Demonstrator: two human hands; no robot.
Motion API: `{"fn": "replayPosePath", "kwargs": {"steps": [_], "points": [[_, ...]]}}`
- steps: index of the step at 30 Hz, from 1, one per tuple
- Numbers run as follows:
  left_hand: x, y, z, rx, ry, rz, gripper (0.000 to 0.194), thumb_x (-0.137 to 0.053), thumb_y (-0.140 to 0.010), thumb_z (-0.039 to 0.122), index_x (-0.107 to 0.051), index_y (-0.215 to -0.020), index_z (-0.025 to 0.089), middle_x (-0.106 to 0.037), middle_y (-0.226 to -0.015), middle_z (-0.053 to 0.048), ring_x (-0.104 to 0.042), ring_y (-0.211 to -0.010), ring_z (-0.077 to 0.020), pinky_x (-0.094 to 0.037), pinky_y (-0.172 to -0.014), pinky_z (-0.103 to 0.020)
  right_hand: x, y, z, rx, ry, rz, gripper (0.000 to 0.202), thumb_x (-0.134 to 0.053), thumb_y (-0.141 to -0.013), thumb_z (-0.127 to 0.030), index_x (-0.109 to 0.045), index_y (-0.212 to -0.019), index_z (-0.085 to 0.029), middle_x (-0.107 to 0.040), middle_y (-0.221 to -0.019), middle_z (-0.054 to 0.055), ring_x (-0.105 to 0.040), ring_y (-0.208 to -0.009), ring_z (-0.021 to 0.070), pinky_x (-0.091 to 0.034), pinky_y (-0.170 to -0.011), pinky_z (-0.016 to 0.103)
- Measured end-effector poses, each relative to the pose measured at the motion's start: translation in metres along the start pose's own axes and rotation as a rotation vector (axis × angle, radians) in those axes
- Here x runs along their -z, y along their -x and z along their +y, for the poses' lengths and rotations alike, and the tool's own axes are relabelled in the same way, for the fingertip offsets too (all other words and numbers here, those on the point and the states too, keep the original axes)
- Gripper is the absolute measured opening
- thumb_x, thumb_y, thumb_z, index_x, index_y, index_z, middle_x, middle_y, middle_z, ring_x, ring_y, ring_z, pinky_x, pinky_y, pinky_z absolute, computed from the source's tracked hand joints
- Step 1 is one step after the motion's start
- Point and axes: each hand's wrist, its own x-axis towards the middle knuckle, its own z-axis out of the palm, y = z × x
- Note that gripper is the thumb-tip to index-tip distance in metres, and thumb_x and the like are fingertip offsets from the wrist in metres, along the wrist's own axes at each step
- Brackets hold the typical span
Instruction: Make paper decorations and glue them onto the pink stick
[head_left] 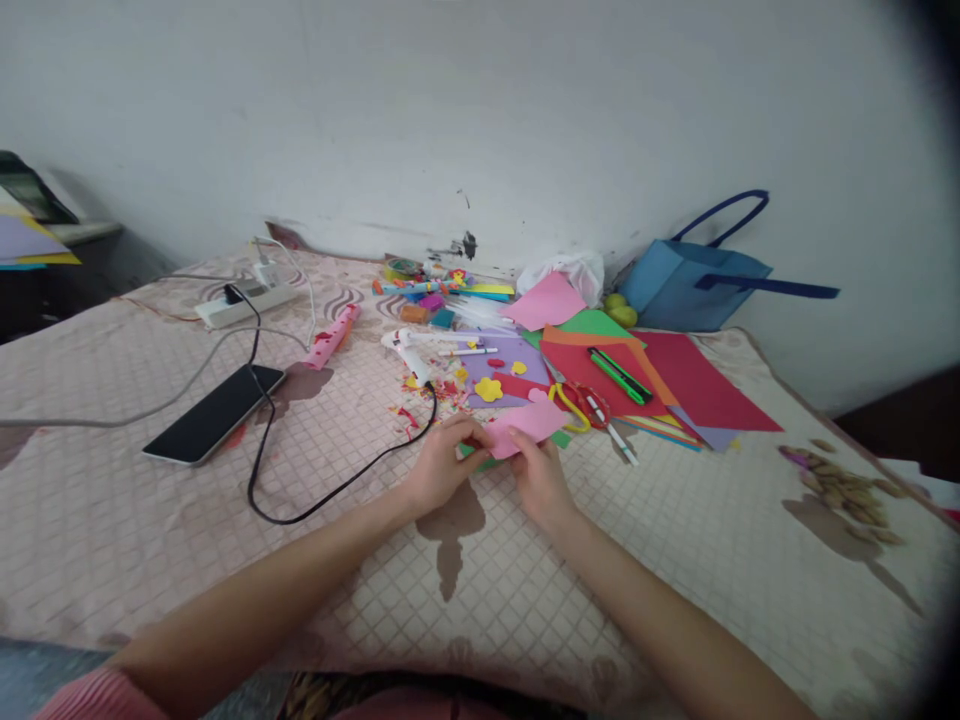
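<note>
A small piece of pink paper point(529, 425) is held between both hands above the middle of the table. My left hand point(448, 458) pinches its left end. My right hand point(541, 478) grips its lower edge with thumb and fingers. Just beyond the paper lie a yellow paper flower point(488, 389), yellow-handled scissors point(571, 408) and red-handled scissors point(589, 402). A white glue gun point(409, 357) with a black cord rests behind my left hand. Some green paper shows partly under the hands.
Coloured sheets point(705, 385) with a green cutter point(619, 376) lie at the right, before a blue bag point(686, 285). A tablet point(214, 415), power strip point(247, 304) and rolled pink paper point(331, 338) are at the left. A brown pile point(844, 490) sits far right.
</note>
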Motion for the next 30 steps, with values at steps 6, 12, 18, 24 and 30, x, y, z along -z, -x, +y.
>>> {"fn": "replayPosePath", "kwargs": {"steps": [6, 12, 18, 24, 30], "points": [[0.002, -0.003, -0.006, 0.05, 0.087, 0.053, 0.015, -0.058, -0.073, 0.009, -0.06, -0.085, 0.017, -0.058, -0.087, -0.004, -0.055, -0.08, -0.0146, -0.046, -0.075, -0.027, 0.002, -0.003, -0.002, -0.062, -0.057, 0.006, 0.018, -0.064, -0.066, -0.029, -0.06, -0.082, -0.021, -0.066, -0.085, 0.002, -0.059, -0.081, 0.0205, -0.048, -0.063, 0.032], [0.0, -0.002, -0.003, 0.025, 0.151, 0.042, 0.013, -0.062, -0.072, 0.011, -0.063, -0.085, 0.017, -0.057, -0.098, -0.007, -0.054, -0.095, -0.0182, -0.044, -0.083, -0.029, -0.003, 0.004, -0.001, -0.028, -0.04, 0.003, 0.021, -0.07, -0.063, -0.027, -0.062, -0.082, -0.022, -0.066, -0.082, 0.0, -0.059, -0.077, 0.0186, -0.047, -0.065, 0.032], [-0.001, -0.005, -0.007, 0.247, 0.479, 0.037, 0.016, -0.067, -0.073, 0.028, -0.062, -0.074, 0.013, -0.062, -0.079, -0.006, -0.059, -0.076, -0.0162, -0.046, -0.073, -0.029, 0.0, 0.005, 0.002, -0.033, 0.009, -0.041, 0.016, -0.07, -0.066, -0.03, -0.063, -0.076, -0.02, -0.064, -0.071, -0.001, -0.055, -0.063, 0.0145, -0.042, -0.054, 0.027], [-0.001, -0.005, -0.006, 0.47, 0.699, 0.066, 0.024, -0.074, -0.066, 0.029, -0.059, -0.076, 0.012, -0.065, -0.069, -0.004, -0.06, -0.062, -0.0143, -0.046, -0.063, -0.027, 0.002, 0.004, 0.007, -0.037, 0.041, -0.116, 0.017, -0.071, -0.068, -0.03, -0.066, -0.081, -0.02, -0.065, -0.074, 0.0, -0.054, -0.062, 0.013, -0.043, -0.055, 0.026], [0.0, -0.006, -0.005, 0.484, 0.74, 0.08, 0.027, -0.075, -0.064, 0.029, -0.058, -0.074, 0.012, -0.065, -0.065, -0.003, -0.06, -0.059, -0.0133, -0.046, -0.06, -0.026, 0.004, 0.004, 0.01, -0.053, 0.068, -0.124, 0.019, -0.071, -0.068, -0.031, -0.067, -0.083, -0.02, -0.065, -0.073, 0.0, -0.054, -0.061, 0.0127, -0.043, -0.055, 0.026]]}}
